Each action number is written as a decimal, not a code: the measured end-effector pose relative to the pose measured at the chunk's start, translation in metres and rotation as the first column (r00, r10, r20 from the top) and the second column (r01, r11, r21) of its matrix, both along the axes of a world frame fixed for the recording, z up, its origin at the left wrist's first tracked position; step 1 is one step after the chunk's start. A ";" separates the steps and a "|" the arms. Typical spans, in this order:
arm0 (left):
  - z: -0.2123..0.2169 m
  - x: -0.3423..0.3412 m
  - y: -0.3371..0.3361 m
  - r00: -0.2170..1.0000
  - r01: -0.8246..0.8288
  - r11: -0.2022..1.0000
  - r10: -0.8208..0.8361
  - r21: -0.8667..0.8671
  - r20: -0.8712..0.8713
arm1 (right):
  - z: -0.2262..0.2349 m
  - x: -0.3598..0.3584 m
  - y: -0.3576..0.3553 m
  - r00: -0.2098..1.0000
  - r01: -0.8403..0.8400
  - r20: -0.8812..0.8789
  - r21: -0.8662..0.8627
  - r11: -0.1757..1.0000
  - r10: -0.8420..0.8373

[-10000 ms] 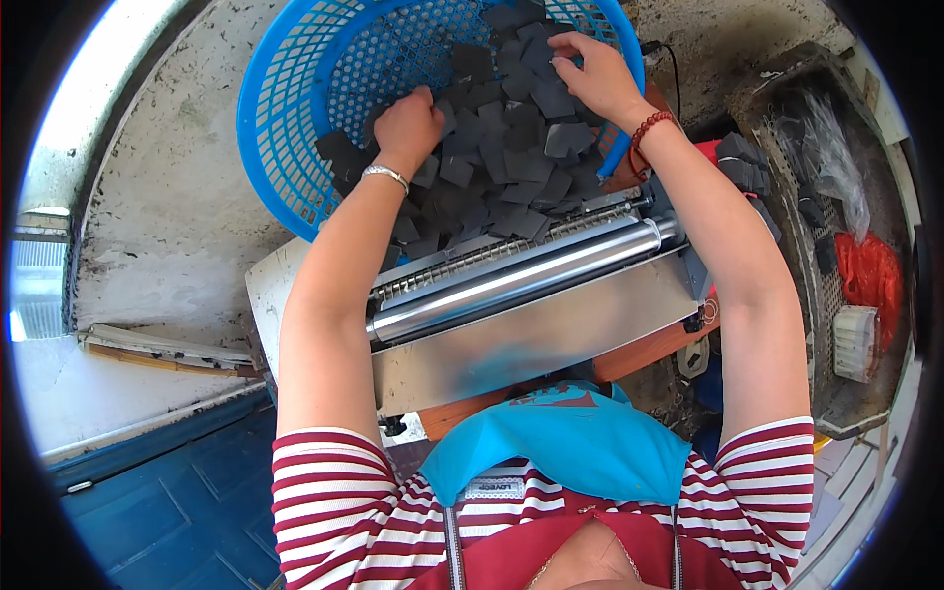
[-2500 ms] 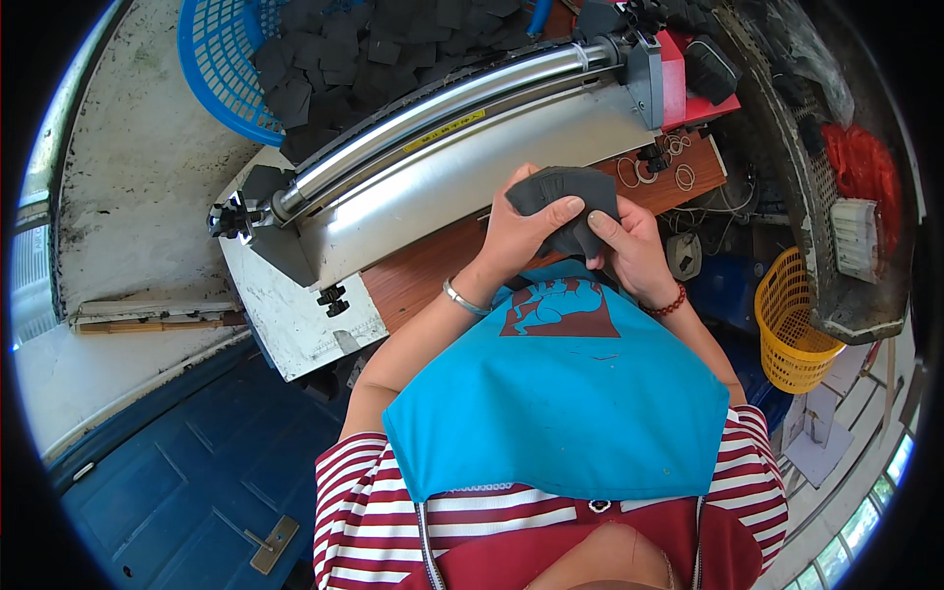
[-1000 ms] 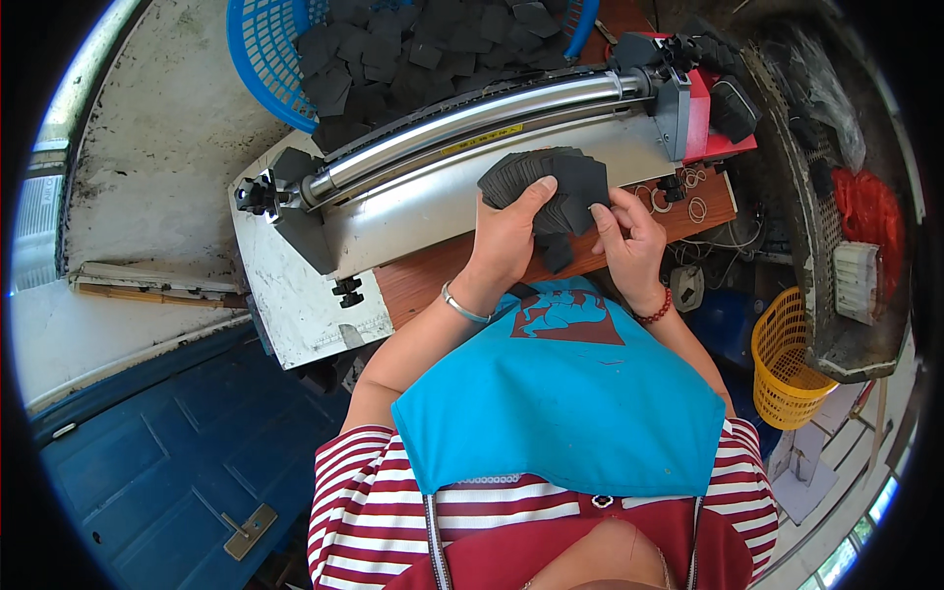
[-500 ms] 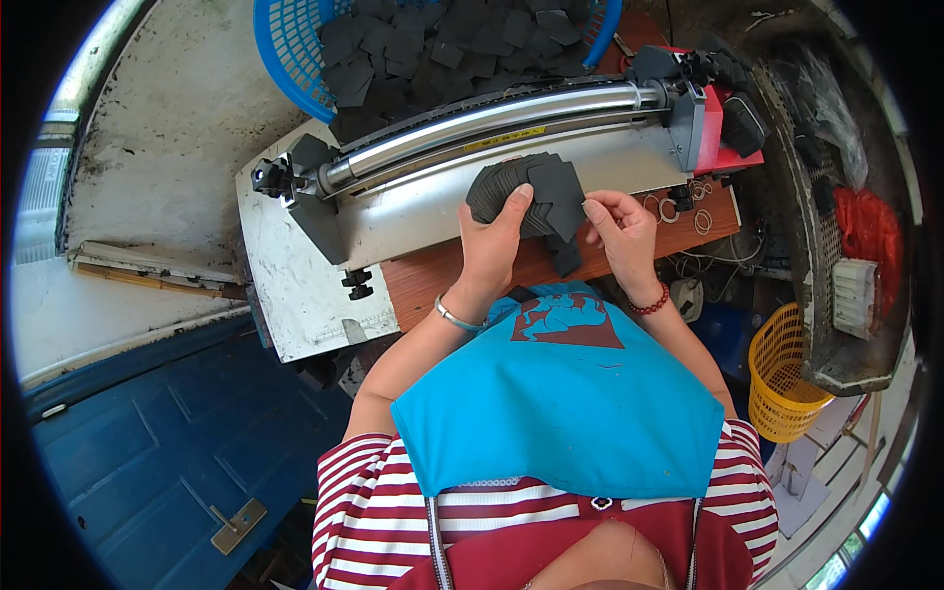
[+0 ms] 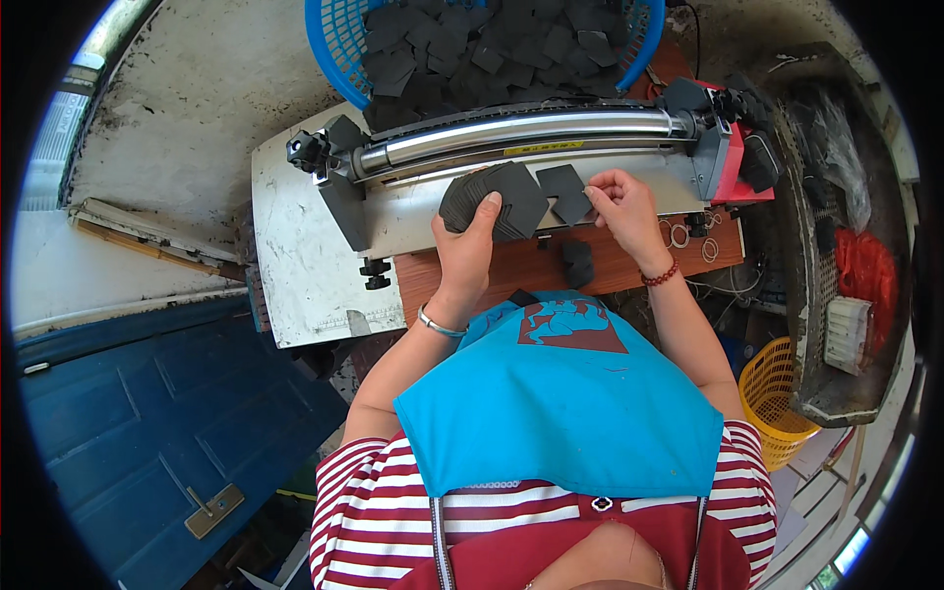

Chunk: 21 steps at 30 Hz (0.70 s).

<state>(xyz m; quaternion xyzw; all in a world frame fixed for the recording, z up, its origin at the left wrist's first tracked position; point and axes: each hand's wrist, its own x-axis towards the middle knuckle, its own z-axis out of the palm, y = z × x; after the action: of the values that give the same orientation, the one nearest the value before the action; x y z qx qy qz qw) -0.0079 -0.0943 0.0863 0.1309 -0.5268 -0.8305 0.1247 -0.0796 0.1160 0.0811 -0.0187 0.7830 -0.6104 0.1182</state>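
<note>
While your left hand (image 5: 467, 248) grips a fanned stack of dark squares (image 5: 511, 202), your right hand (image 5: 629, 213) pinches at least one loose dark square (image 5: 562, 189) at the stack's three o'clock. Also: a dark piece (image 5: 577, 264) on the brown table (image 5: 634, 261), four o'clock; metal roller (image 5: 531, 128), twelve o'clock; blue basket (image 5: 332, 44) of piled dark squares (image 5: 492, 49), beyond.

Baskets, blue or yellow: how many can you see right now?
2: a blue basket holding black pieces beyond the metal roller, and a yellow basket at the lower right. Others may be hidden.
</note>
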 end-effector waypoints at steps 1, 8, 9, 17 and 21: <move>0.000 0.000 -0.003 1.000 -0.005 1.000 0.005 0.002 -0.002 | 0.004 -0.005 -0.006 0.999 -0.016 -0.029 0.094 0.995 0.019; 0.003 -0.004 -0.013 0.997 0.020 0.986 -0.031 0.163 0.066 | -0.005 -0.022 -0.039 0.960 0.065 -0.279 0.157 0.986 -0.019; 0.002 -0.005 -0.013 0.996 0.031 0.984 -0.044 0.175 0.074 | -0.006 -0.020 -0.039 0.960 0.058 -0.279 0.157 0.986 -0.012; -0.004 -0.008 -0.010 0.998 0.002 0.995 -0.008 0.101 0.059 | 0.008 0.007 -0.048 0.970 -0.216 -0.095 0.074 0.974 0.222; -0.003 -0.007 -0.015 0.999 -0.037 0.995 0.034 0.092 0.029 | 0.013 0.006 -0.044 0.971 -0.229 -0.042 0.092 0.969 0.234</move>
<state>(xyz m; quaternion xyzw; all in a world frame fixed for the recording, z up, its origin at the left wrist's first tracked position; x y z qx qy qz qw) -0.0146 -0.1094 0.0838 0.1571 -0.4872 -0.8498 0.1261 -0.0737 0.0715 0.0937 -0.1209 0.8041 -0.5571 0.1687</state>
